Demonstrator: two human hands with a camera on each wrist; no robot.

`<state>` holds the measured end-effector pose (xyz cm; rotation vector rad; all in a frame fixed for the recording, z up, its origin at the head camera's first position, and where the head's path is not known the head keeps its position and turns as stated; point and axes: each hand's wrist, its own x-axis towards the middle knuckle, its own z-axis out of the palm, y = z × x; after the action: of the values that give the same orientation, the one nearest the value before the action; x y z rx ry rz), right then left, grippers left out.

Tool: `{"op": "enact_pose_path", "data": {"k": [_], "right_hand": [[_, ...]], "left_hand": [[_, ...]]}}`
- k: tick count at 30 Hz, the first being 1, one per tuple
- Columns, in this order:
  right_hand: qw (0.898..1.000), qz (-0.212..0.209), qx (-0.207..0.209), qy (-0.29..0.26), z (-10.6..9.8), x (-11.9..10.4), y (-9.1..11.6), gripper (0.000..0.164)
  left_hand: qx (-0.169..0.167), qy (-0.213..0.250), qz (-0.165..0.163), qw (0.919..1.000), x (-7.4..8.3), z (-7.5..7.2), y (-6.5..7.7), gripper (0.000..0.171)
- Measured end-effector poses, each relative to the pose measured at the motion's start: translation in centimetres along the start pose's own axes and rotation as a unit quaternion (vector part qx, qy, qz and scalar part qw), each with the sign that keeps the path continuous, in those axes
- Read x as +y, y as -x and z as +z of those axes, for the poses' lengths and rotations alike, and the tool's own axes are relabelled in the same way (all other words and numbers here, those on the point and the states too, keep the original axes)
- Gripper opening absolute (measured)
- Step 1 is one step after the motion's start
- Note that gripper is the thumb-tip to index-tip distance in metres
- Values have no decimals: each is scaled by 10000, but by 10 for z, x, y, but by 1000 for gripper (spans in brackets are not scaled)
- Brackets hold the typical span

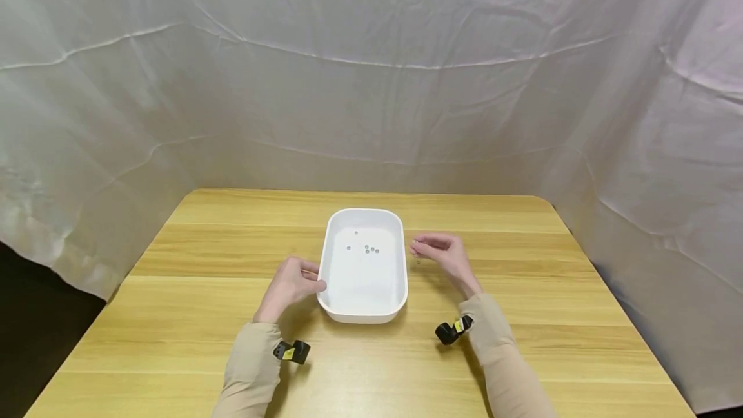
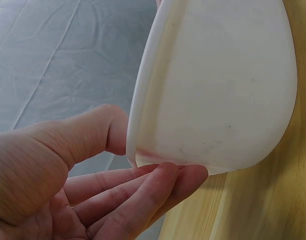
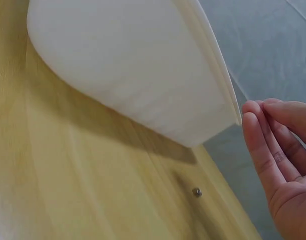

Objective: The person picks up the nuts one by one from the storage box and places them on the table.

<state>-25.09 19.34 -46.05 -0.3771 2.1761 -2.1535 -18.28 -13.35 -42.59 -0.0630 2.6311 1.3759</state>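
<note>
Left fingers [image 2: 137, 205] against outside of white tray [image 1: 362, 286]

Grey pieces [image 1: 373, 249] too small to identify; white tray [image 2: 218, 90] cut off, wrist views.

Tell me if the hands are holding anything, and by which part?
The left hand holds the white tub by the rim on its left side. Whether the right hand pinches anything can't be told.
</note>
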Motion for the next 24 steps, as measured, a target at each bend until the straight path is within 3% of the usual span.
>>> {"op": "enact_pose_path", "data": {"k": [6, 14, 24], "right_hand": [[9997, 89, 154, 190, -9, 10, 5, 45], [9969, 475, 565, -264, -15, 20, 10, 44], [9967, 427, 673, -152, -21, 31, 11, 42]], "left_hand": [[-24, 26, 71, 10000, 1, -1, 0, 36], [30, 39, 55, 10000, 0, 0, 0, 35], [44, -42, -12, 10000, -1, 1, -1, 37]]}}
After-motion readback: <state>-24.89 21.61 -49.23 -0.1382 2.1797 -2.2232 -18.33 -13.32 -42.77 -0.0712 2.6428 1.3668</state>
